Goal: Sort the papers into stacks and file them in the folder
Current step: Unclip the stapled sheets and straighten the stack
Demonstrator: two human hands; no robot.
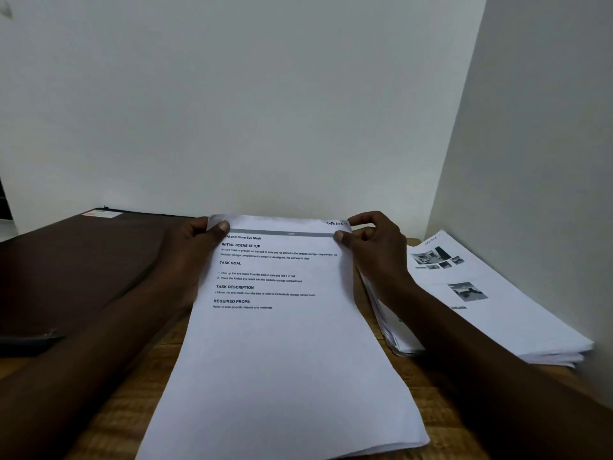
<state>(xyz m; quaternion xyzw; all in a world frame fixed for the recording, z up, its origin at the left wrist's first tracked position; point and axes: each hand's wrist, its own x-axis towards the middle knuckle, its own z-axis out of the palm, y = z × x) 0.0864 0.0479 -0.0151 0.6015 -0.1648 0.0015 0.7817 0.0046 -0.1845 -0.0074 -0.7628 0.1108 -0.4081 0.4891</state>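
Your left hand [187, 257] and right hand [378, 252] are bare, and both forearms [99, 360] run bare all the way to the bottom of the view. Your thumbnails [223, 225] look short and plain.

So we've got a wooden table [139, 403] pushed into a corner where two walls meet. On its left side lies a dark folder [83, 260], closed and flat, with a small pale label at its far corner. Down the middle are printed sheets [282, 360], with the near end toward us. We can't tell if the far end is flat on the wood. Over on the right is a thick stack [497, 310] near the side wall – the top page has small photos on it.
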